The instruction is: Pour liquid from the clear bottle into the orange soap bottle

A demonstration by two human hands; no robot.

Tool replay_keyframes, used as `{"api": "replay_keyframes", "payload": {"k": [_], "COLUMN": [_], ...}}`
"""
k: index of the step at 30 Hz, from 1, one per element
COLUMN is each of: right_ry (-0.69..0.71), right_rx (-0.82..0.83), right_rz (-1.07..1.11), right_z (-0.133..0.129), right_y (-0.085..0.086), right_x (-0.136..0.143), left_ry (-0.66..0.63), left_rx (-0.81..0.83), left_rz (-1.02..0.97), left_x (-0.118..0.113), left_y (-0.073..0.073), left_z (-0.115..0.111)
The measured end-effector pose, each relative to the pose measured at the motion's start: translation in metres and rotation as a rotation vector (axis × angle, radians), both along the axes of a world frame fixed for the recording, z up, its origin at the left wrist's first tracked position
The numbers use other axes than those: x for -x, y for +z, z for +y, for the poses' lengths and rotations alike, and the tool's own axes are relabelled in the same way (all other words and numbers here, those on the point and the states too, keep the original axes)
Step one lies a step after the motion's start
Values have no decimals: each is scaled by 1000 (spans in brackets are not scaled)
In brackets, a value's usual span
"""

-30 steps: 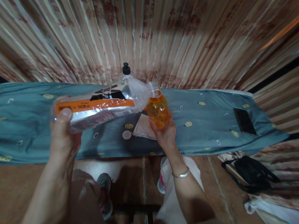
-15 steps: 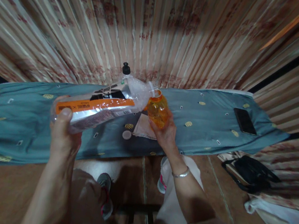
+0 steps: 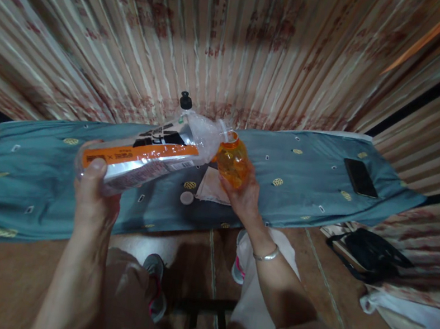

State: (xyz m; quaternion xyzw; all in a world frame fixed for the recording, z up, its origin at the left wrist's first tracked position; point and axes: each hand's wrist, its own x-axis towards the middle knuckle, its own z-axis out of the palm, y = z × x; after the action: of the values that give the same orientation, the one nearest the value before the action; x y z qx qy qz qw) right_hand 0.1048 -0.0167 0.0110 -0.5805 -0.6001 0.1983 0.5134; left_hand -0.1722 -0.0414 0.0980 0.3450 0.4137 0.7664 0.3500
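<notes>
A large clear plastic bottle (image 3: 149,155) with an orange and silver label lies tilted in my left hand (image 3: 97,188), its mouth pointing right. My left fingers are wrapped round its base end. My right hand (image 3: 245,194) grips a small orange translucent bottle (image 3: 232,161), which leans toward the big bottle. The two bottle mouths meet or nearly meet; the exact contact is hard to make out. Behind the large bottle, a black cap (image 3: 186,100) on another bottle shows, the rest of it hidden. Below the mouths, a white round cap (image 3: 187,198) lies on the cloth.
A teal patterned cloth (image 3: 51,180) covers the narrow table. On it lie a pale folded cloth or paper (image 3: 213,187) and, at right, a black phone (image 3: 360,178). Pleated curtains (image 3: 234,36) hang close behind. A black bag (image 3: 374,254) sits low at the right.
</notes>
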Motion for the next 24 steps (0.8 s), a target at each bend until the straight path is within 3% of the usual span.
{"api": "replay_keyframes", "payload": {"k": [16, 24], "right_ry": [0, -2], "right_rx": [8, 0], "right_rz": [-27, -3], "right_z": [1, 0], "right_y": [-1, 0], "right_x": [1, 2], "left_ry": [10, 12], "left_rx": [2, -4], "left_rz": [14, -13], "left_x": [4, -2], "left_y": [-3, 2], "left_z": [1, 0]}}
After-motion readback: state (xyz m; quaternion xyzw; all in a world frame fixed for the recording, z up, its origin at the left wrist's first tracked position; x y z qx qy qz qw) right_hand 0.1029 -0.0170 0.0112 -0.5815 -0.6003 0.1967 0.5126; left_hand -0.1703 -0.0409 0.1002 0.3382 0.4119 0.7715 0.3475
